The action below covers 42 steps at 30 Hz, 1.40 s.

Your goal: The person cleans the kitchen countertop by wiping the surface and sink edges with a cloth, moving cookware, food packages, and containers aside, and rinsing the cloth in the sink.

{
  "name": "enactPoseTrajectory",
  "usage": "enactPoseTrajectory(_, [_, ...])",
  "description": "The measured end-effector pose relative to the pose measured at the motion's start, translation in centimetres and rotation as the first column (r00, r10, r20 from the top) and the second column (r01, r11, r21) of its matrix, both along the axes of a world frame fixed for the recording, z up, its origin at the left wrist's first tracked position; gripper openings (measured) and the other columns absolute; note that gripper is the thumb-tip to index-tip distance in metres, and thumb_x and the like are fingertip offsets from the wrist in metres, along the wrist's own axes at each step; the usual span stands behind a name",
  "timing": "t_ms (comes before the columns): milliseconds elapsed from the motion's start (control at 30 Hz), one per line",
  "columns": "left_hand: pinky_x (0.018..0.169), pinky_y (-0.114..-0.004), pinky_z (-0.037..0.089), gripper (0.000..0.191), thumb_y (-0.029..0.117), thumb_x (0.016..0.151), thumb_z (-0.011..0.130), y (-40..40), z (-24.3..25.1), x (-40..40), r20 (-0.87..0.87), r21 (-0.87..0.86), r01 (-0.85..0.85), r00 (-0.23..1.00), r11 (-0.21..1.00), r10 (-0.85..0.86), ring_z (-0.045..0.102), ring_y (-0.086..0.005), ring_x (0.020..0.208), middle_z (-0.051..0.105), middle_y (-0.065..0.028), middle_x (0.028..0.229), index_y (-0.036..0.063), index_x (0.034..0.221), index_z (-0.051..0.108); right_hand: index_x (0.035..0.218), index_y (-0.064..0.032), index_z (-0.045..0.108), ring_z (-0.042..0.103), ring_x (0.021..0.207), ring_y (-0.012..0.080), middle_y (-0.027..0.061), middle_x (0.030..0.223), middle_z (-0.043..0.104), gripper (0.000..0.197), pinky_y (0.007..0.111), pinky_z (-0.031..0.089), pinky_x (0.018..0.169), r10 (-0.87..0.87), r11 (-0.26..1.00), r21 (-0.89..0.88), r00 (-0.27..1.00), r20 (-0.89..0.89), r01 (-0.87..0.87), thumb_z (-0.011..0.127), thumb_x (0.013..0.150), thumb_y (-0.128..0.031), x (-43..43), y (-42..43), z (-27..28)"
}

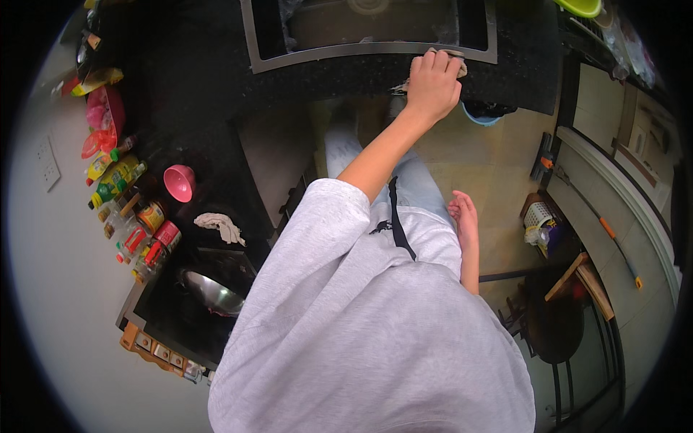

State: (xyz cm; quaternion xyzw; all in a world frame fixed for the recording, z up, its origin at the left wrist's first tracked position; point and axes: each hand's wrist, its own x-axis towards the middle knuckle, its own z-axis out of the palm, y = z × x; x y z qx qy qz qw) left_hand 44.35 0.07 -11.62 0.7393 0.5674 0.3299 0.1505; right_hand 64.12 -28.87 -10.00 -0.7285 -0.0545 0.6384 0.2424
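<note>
At the upper centre, my left hand (435, 85) reaches across my front and presses a bunched beige cloth (462, 66) against the front metal rim (346, 51) of what looks like a sink, near its right corner. Whitish residue lies inside that frame, and a small pale wet patch (400, 87) shows on the black counter edge just left of the hand. My right hand (464, 210) hangs beside my hip with its fingers loosely bent, holding nothing.
Left on the black counter (184, 97) are a pink bowl (180, 183), a crumpled cloth (221, 226), several bottles (119, 178) and a metal wok (214, 292). A blue bin (481, 119) stands below the counter edge. A long-handled tool (601, 216) leans at right, near a dark stool (555, 330).
</note>
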Motion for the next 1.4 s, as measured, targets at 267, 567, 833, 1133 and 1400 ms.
enactPoseTrajectory(267, [0.08, -0.044, 0.049, 0.021, 0.01, 0.082, 0.059, 1.2, 3.6, -3.1, 0.467, -0.194, 0.058, 0.883, 0.979, 0.041, 0.057, -0.036, 0.094, 0.053, -0.0157, 0.101, 0.0037, 0.102, 0.06, 0.125, -0.0066, 0.063, 0.057, 0.078, 0.0062, 0.0013, 0.088, 0.064, 0.027, 0.021, 0.046, 0.07, -0.147, 0.989, -0.01, 0.989, 0.003, 0.147, 0.057, 0.104, -0.023, 1.3, -2.7, -0.5])
enactPoseTrajectory(567, [0.085, -0.036, 0.05, 0.025, 0.009, 0.086, 0.062, 1.9, 2.8, -40.7, 0.309, -0.047, -0.419, 0.857, 0.907, 0.412, 0.061, -0.0243, 0.09, 0.061, -0.0111, 0.1, 0.0014, 0.11, 0.058, 0.126, -0.0074, 0.064, 0.059, 0.079, 0.0074, 0.0015, 0.089, 0.065, 0.027, 0.02, 0.047, 0.073, 0.02, 0.999, -0.027, 0.999, -0.05, -0.021, 0.058, 0.104, -0.023, 2.6, -3.3, -1.6])
enactPoseTrajectory(833, [0.084, -0.045, 0.046, 0.021, 0.01, 0.081, 0.061, -2.5, 0.1, -33.6, 0.0, -0.011, -0.197, 0.98, 0.98, 0.197, 0.056, -0.0368, 0.09, 0.058, -0.0156, 0.095, 0.0022, 0.1, 0.061, 0.126, -0.007, 0.063, 0.059, 0.078, 0.0065, 0.0002, 0.09, 0.063, 0.027, 0.019, 0.047, 0.072, 0.029, 0.999, -0.027, 1.0, 0.001, -0.029, 0.056, 0.105, -0.024, 1.7, -3.8, -1.1])
enactPoseTrajectory(1133, [0.083, -0.045, 0.042, 0.026, 0.01, 0.078, 0.063, -1.3, -0.5, -11.4, 0.039, -0.023, -0.126, 0.991, 0.992, 0.126, 0.054, -0.0351, 0.094, 0.055, -0.0149, 0.095, 0.0031, 0.103, 0.059, 0.121, -0.0092, 0.065, 0.055, 0.08, 0.0051, -0.0018, 0.09, 0.063, 0.026, 0.02, 0.045, 0.074, 0.177, 0.984, -0.01, 0.979, 0.102, -0.177, 0.056, 0.105, -0.027, -2.9, -4.4, 0.9])
enactPoseTrajectory(1400, [0.084, -0.045, 0.041, 0.029, 0.011, 0.077, 0.065, -0.3, -1.3, 7.3, 0.142, 0.075, 0.006, 0.99, 0.997, -0.017, 0.052, -0.0329, 0.096, 0.053, -0.013, 0.098, 0.0048, 0.104, 0.058, 0.12, -0.0095, 0.067, 0.053, 0.078, 0.004, -0.003, 0.09, 0.063, 0.024, 0.018, 0.043, 0.071, -0.13, 0.987, -0.069, 0.979, 0.16, 0.142, 0.06, 0.103, -0.025, -1.1, -10.6, 1.1])
